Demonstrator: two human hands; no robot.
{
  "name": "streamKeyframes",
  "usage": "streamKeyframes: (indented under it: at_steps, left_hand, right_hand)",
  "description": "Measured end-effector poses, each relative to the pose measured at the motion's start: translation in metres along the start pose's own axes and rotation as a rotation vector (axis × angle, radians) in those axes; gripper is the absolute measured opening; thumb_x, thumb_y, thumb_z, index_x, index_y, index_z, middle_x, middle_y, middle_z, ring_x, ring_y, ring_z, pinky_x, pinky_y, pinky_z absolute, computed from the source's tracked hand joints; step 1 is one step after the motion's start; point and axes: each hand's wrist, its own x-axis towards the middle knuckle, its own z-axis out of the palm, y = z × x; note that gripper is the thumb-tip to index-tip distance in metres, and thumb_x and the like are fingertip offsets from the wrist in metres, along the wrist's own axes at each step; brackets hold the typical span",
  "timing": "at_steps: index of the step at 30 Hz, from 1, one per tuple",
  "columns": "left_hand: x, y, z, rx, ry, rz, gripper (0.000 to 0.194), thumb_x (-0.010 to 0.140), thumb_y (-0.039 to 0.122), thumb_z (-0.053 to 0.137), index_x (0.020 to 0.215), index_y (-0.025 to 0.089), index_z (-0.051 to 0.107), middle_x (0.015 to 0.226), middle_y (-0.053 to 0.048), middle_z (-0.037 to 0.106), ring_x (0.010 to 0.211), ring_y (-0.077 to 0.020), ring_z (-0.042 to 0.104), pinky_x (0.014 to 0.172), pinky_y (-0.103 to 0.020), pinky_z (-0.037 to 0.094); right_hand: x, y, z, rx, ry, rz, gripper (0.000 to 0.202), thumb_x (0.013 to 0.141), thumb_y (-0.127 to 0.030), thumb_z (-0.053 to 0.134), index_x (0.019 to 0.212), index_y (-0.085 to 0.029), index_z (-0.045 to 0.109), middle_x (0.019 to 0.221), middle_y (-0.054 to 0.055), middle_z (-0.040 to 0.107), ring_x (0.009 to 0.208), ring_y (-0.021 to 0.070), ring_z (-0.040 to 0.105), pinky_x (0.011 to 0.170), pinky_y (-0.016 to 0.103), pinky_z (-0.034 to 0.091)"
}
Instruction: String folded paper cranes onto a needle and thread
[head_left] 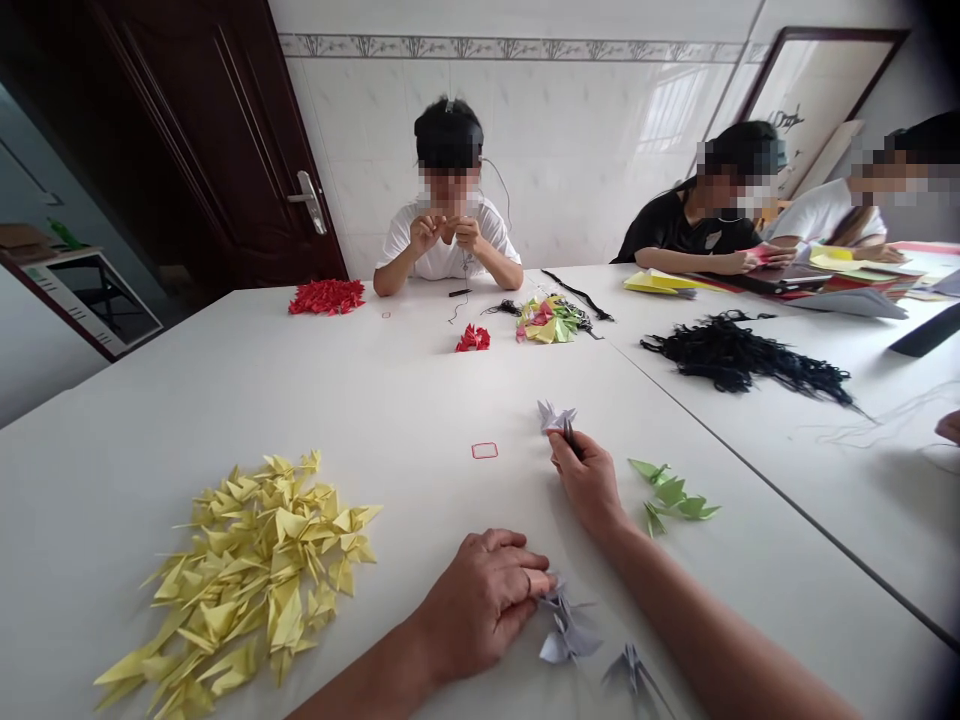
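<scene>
My right hand (589,480) is closed around a dark pointed tool that looks like tweezers (570,437). Its tip end is beside a pale grey paper crane (556,414). Low on the tabletop, my left hand (484,600) has its fingers bent, with thumb and forefinger at the edge of a grey paper crane (556,597); the exact contact is partly hidden. Two more grey folded cranes, one (570,640) just below that hand and another (634,668) near my right forearm, lie close by. Several green paper cranes (675,492) rest right of my right wrist.
A heap of yellow paper cranes (277,560) spreads at left. Red cranes (326,297), mixed-colour cranes (551,320) and black cords (742,352) lie farther back. A small red outline (484,451) marks the white table (420,400). Across it, a person (450,235) works with raised hands; others sit right.
</scene>
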Motion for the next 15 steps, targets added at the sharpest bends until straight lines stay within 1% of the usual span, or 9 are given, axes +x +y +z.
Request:
streamKeyframes:
  at_steps: [3,5,7,9,10,12,14,15]
  left_hand:
    - [0.000,-0.005,0.001,-0.071,0.033,-0.066,0.028,0.085,0.016,0.047,0.099,0.025,0.069,0.090,-0.006,0.071,0.093,-0.0217,0.060,0.088,-0.035,0.044]
    - [-0.001,-0.009,0.002,-0.119,0.102,-0.146,0.026,0.084,0.016,0.046,0.092,0.021,0.070,0.082,-0.007,0.069,0.084,-0.0197,0.061,0.081,-0.032,0.047]
    - [-0.003,-0.012,0.003,-0.169,0.179,-0.236,0.024,0.082,0.014,0.046,0.089,0.018,0.069,0.081,-0.007,0.067,0.080,-0.0178,0.061,0.076,-0.029,0.049]
    - [-0.004,-0.012,0.002,-0.219,0.226,-0.293,0.024,0.081,0.014,0.045,0.091,0.017,0.067,0.083,-0.008,0.066,0.080,-0.0171,0.061,0.075,-0.028,0.049]
    - [-0.004,-0.011,0.000,-0.231,0.227,-0.286,0.025,0.081,0.013,0.045,0.093,0.017,0.067,0.086,-0.008,0.066,0.083,-0.0176,0.062,0.077,-0.028,0.049]
    - [-0.004,-0.008,-0.003,-0.211,0.195,-0.202,0.029,0.079,0.012,0.046,0.100,0.018,0.066,0.096,-0.010,0.066,0.091,-0.0198,0.060,0.083,-0.031,0.047]
    - [-0.003,-0.006,-0.005,-0.162,0.116,-0.082,0.034,0.077,0.012,0.047,0.103,0.021,0.067,0.104,-0.011,0.066,0.097,-0.0223,0.059,0.089,-0.034,0.044]
    - [-0.002,-0.007,-0.005,-0.151,0.068,-0.042,0.033,0.078,0.013,0.047,0.102,0.022,0.068,0.102,-0.010,0.068,0.096,-0.0227,0.059,0.089,-0.035,0.043]
  right_hand:
    - [-0.002,-0.002,-0.001,-0.050,-0.048,-0.005,0.032,0.079,-0.046,0.052,0.076,-0.015,0.061,0.057,-0.003,0.048,0.054,0.0120,0.048,0.051,0.022,0.036]
    - [-0.003,-0.003,-0.001,-0.095,-0.088,-0.006,0.031,0.079,-0.044,0.052,0.079,-0.015,0.063,0.058,-0.002,0.049,0.057,0.0127,0.049,0.054,0.023,0.036]
    - [-0.005,-0.004,-0.001,-0.142,-0.133,-0.011,0.031,0.079,-0.043,0.052,0.081,-0.015,0.064,0.059,-0.001,0.052,0.058,0.0134,0.049,0.055,0.023,0.037]
    - [-0.006,-0.005,0.000,-0.184,-0.175,-0.026,0.031,0.079,-0.043,0.053,0.082,-0.015,0.065,0.059,-0.001,0.054,0.058,0.0137,0.049,0.055,0.024,0.037]
    - [-0.007,-0.006,0.000,-0.200,-0.193,-0.039,0.031,0.079,-0.044,0.053,0.081,-0.015,0.065,0.059,-0.001,0.054,0.058,0.0138,0.049,0.054,0.024,0.036]
    - [-0.008,-0.007,0.001,-0.224,-0.217,-0.071,0.033,0.079,-0.045,0.052,0.075,-0.015,0.065,0.057,-0.001,0.054,0.056,0.0137,0.048,0.052,0.024,0.035]
    - [-0.008,-0.008,0.003,-0.234,-0.225,-0.101,0.035,0.079,-0.047,0.052,0.071,-0.015,0.064,0.056,0.000,0.055,0.055,0.0142,0.048,0.051,0.024,0.036]
    - [-0.008,-0.008,0.003,-0.237,-0.227,-0.113,0.035,0.078,-0.047,0.053,0.071,-0.015,0.065,0.055,0.000,0.056,0.054,0.0147,0.049,0.051,0.024,0.037]
